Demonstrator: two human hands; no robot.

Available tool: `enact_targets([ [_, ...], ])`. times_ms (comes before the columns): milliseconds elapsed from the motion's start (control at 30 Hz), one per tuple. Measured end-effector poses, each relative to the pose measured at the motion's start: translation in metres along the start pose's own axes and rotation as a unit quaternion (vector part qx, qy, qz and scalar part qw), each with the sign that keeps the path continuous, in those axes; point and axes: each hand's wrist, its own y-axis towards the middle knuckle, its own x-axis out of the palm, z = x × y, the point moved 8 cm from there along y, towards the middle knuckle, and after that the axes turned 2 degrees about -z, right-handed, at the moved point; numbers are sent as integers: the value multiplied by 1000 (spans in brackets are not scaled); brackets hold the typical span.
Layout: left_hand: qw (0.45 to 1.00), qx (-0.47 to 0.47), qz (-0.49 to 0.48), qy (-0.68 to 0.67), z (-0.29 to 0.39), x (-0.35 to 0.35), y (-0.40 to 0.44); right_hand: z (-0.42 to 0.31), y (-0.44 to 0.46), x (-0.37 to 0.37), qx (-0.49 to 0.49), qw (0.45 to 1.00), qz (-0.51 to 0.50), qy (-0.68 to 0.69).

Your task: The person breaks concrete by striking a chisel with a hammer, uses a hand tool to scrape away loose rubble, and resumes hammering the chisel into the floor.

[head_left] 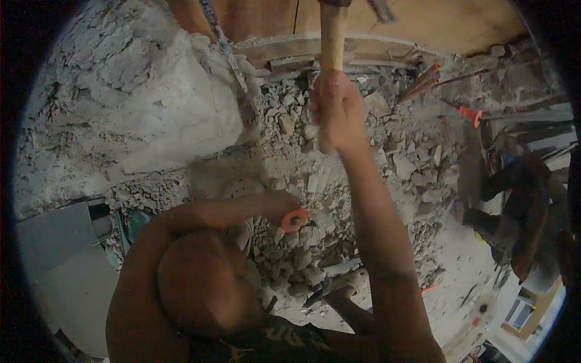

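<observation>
My right hand (340,112) is raised at the top middle, wrapped round the pale wooden handle of a hammer (332,42). The hammer's metal head is partly cut off by the top edge. Lower down, my left hand (277,204) grips a chisel with a round orange hand guard (295,220), its metal striking end facing me. The guard hides part of that hand, and the chisel's tip is out of sight. Broken concrete rubble (318,181) lies around and under the left hand. Blur softens both hands.
A big rough concrete block (139,91) fills the upper left. My bent knee (206,284) is at lower left. A co-worker (520,199) crouches at right, near another orange-guarded chisel (471,115). A metal bar (224,45) leans beside the block; wooden boards (423,21) stand behind.
</observation>
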Motion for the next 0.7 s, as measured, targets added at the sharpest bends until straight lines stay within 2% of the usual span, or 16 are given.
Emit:
enact_targets([
  [67,998,-5,34,-58,19,-26,-8,-3,-2,22,-90,995,-17,33],
  [133,997,-28,54,-57,21,-33,-14,33,-15,43,-169,983,-8,-74],
  [200,994,-50,70,-62,17,-33,-17,109,-38,64,-77,974,-108,-185],
  [267,996,-50,73,5,10,-31,-15,168,-54,66,106,954,-137,-246],
  [300,997,-47,66,-2,7,-23,-12,180,-60,61,117,953,-136,-243],
  [367,992,-77,66,-70,-4,-15,-8,189,-63,48,48,896,-177,-404],
  [400,993,-76,64,-72,-5,-14,-9,190,-71,41,51,896,-176,-405],
  [467,988,-109,103,-35,-15,-26,-22,209,-95,9,247,924,-80,-281],
  [500,988,-109,104,-35,-11,-33,-27,222,-112,4,247,924,-81,-282],
  [567,959,-31,240,-147,16,-70,-48,222,-146,8,20,924,-73,-374],
  [600,948,-57,299,-94,17,-76,-61,200,-158,8,18,924,-76,-373],
  [633,947,-59,301,-95,19,-79,-63,163,-164,-7,96,954,-18,-283],
  [667,961,-58,269,-21,25,-82,-60,136,-172,-18,173,966,42,-187],
  [700,968,-55,237,55,31,-88,-57,116,-174,-20,171,966,42,-186],
])
